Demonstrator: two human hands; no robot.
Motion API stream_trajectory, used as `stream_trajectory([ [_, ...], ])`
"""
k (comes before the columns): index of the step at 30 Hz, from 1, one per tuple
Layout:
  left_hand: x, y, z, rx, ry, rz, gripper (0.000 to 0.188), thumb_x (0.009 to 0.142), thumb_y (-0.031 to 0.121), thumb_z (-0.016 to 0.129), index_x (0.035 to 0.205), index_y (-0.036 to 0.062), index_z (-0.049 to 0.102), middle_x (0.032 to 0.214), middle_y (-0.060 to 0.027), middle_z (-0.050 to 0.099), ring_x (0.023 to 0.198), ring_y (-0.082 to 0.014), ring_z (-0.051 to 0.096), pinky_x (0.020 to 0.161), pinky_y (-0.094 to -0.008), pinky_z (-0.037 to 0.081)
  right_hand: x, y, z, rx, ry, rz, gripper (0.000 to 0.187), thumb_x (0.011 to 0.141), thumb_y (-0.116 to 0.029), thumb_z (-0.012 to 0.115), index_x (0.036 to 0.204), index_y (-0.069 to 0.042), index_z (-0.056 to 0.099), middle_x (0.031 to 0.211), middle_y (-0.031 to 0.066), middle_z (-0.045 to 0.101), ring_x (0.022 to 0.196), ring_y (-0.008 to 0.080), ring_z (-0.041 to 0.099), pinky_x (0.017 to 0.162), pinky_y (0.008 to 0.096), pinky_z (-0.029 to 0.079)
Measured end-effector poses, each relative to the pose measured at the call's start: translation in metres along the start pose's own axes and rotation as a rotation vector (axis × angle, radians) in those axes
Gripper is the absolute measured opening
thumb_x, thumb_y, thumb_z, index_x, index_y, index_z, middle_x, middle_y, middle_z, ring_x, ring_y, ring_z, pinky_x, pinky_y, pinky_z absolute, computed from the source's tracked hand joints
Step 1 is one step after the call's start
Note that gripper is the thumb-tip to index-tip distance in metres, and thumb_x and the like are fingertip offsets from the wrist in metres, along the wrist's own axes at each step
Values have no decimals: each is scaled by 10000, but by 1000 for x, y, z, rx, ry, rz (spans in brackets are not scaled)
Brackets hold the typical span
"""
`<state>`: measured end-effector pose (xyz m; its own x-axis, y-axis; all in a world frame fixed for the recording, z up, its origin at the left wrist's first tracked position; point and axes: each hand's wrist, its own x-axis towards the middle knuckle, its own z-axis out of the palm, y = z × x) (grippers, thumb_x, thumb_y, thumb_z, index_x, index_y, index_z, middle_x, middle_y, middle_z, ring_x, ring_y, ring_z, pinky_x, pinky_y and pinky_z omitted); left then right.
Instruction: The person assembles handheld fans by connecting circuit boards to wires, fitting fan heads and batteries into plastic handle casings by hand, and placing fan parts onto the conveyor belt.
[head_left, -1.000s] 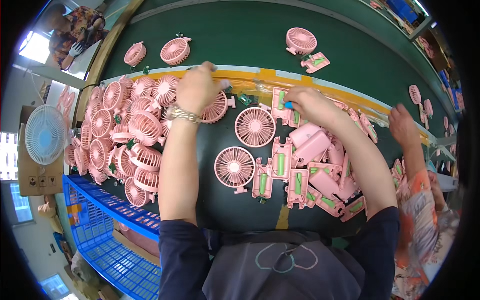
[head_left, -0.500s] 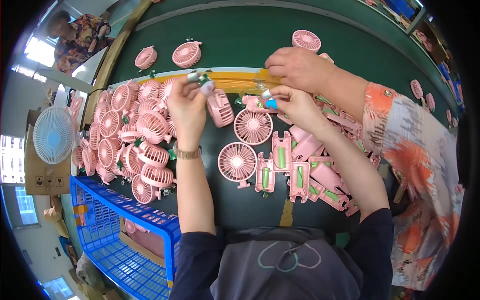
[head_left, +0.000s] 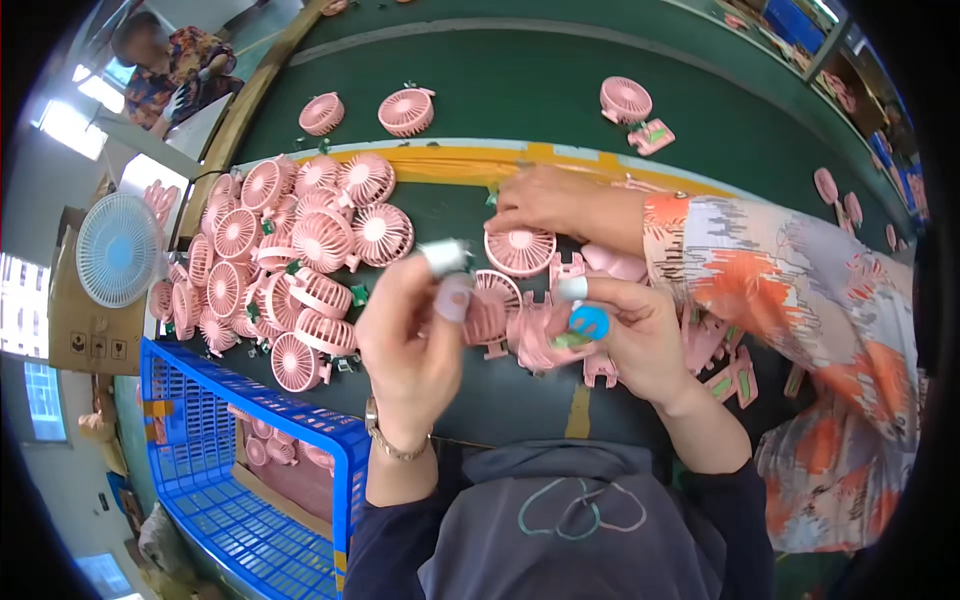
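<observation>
Both my hands are drawn in close to my body, fingertips wearing white and blue covers. My left hand (head_left: 408, 345) pinches a pink fan head (head_left: 487, 318), which is smeared by motion. In my right hand (head_left: 640, 340) is a pink handle shell (head_left: 540, 338), also blurred, with a bit of green showing beside the fingers. The two parts are close together; whether they touch I cannot tell. Just beyond, a co-worker's hand (head_left: 545, 208) reaches in from the right over another pink fan head (head_left: 520, 252). More handle shells (head_left: 705, 345) lie behind my right hand.
Pink fan heads with small green boards are piled (head_left: 325, 240) at the left. A blue plastic basket (head_left: 250, 400) stands below them. Across a yellow-taped edge (head_left: 450, 160), several fan parts (head_left: 406, 112) lie on a green belt (head_left: 500, 80). A co-worker's patterned sleeve (head_left: 750, 260) fills the right side.
My hands have come back toward my body from the taped edge, bringing the fan head and a handle shell. The co-worker's arm has moved left and nearer, and a fan with a shell shows on the belt.
</observation>
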<state>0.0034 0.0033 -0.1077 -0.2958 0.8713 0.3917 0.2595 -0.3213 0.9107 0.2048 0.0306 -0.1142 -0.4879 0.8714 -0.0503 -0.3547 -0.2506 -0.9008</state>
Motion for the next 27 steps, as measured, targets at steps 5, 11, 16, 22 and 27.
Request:
stream_trajectory([
  [5, -7, 33, 9, 181, -479, 154, 317, 720, -99, 604, 1010, 18, 660, 863, -120, 536, 723, -228, 569, 609, -300, 462, -22, -11, 5, -88, -91, 9, 535, 876, 43, 561, 1333, 7, 283, 976, 104, 660, 953, 147, 612, 834, 286, 487],
  [11, -9, 34, 8, 53, -620, 172, 224, 726, -3, 678, 949, 15, 692, 841, -98, 547, 663, -153, 492, 566, -254, 384, -33, -9, 2, -160, -139, -164, 453, 868, 54, 563, 1256, 3, 334, 955, 83, 662, 955, 108, 583, 856, 268, 432],
  [16, -13, 35, 6, 99, -633, 222, 229, 734, -13, 678, 959, 28, 688, 838, -94, 517, 680, -185, 541, 562, -286, 443, -34, -10, -3, -11, -206, -32, 413, 861, 45, 576, 1216, 3, 369, 961, 72, 664, 927, 84, 577, 833, 245, 427],
  [22, -24, 41, 20, 259, -452, 228, 209, 704, -25, 701, 905, 10, 657, 769, -75, 502, 542, -158, 526, 463, -277, 422, -35, -12, 0, -343, -55, -57, 328, 786, 53, 616, 1094, 9, 514, 954, 50, 664, 883, 112, 587, 791, 266, 432],
  [27, -32, 39, 34, 399, -306, 232, 217, 722, -33, 687, 930, 6, 639, 741, -75, 498, 546, -168, 542, 461, -273, 429, -24, -4, -4, -1110, 120, -817, 219, 687, 67, 622, 896, 3, 621, 881, 121, 618, 823, 282, 588, 743, 369, 444],
])
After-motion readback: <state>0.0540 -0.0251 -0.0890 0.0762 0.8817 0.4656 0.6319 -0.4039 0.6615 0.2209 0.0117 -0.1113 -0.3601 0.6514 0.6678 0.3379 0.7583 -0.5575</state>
